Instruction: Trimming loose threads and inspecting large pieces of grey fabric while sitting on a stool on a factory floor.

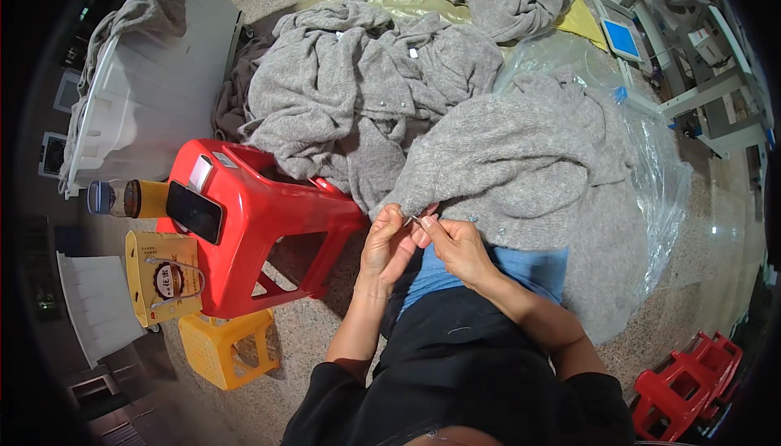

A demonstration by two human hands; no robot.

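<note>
A grey knitted garment [521, 161] lies across my lap and spreads forward onto the clear plastic. With closed fingers, my left hand [387, 244] pinches the garment's near left edge. My right hand [460, 249] is also closed, thumb against fingers, and meets the left at that edge. Between the fingertips shows a small, thin metallic tool [413, 220], apparently in the right hand's grip; its exact kind is too small to make out. Small shiny spots [475, 219] dot the knit beside the right hand.
More grey knitwear [325, 80] is heaped ahead, beside a large white bin [154, 88]. To my left, a red stool [244, 202] carries a phone [194, 212]. A yellow stool [220, 348] and paper bag [167, 271] stand nearby. Red stools [679, 393] sit at lower right.
</note>
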